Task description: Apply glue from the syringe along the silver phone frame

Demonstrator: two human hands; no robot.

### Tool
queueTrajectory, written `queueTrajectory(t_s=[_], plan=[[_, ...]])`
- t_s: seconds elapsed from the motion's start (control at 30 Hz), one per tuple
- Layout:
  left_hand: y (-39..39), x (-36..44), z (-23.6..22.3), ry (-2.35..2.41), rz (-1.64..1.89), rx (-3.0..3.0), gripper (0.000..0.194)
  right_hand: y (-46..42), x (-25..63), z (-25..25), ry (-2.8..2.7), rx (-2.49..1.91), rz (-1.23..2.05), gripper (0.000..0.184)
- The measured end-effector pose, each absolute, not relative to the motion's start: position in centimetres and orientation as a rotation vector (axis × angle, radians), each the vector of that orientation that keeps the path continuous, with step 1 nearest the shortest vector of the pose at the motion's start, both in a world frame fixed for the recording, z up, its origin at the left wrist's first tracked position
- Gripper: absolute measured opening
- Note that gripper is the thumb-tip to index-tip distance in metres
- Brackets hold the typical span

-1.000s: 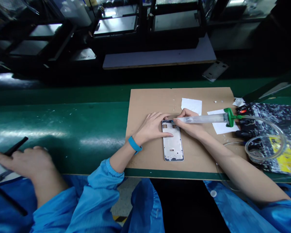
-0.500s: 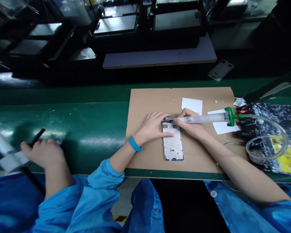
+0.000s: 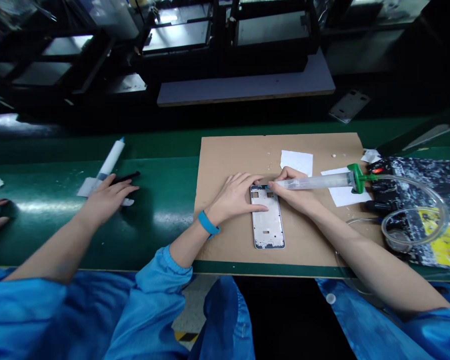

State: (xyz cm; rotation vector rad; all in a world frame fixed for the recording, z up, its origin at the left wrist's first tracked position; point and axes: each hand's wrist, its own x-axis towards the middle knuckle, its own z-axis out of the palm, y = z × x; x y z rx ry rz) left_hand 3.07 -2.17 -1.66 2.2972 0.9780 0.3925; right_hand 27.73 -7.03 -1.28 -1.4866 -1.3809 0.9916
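Note:
A silver phone middle frame [image 3: 268, 225] with a dark rim lies flat on a brown cardboard sheet. My left hand [image 3: 238, 195], a blue band at its wrist, holds the frame at its upper left, thumb across the surface and fingers stretched toward the top edge. Closed around the front of a clear dispensing syringe [image 3: 318, 181] is my right hand [image 3: 292, 187]. The syringe lies nearly level, and its tip points at the frame's top edge; the tip itself is hard to make out. A green cap [image 3: 356, 179] joins its rear end to a clear hose [image 3: 425, 187].
The cardboard [image 3: 225, 245] carries white paper pieces [image 3: 297, 162]. At right stands a speckled box [image 3: 408, 200] with coiled hose. Another phone frame [image 3: 349, 106] lies behind. To the left, a co-worker's hand [image 3: 107, 197] holds a dark piece beside a white tube [image 3: 112, 157].
Both my hands, the frame and the syringe look almost unmoved. The co-worker's hand has shifted right and farther from the table's front edge, and the white tube has moved the same way.

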Motion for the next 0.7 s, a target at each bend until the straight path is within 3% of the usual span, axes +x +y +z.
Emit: queueTrajectory(t_s=[0.7], plan=[[-2.19, 3.03, -1.54, 0.974, 0.391, 2.302, 0.092, -7.03, 27.85, -1.42, -1.406, -1.505, 1.006, 0.045]])
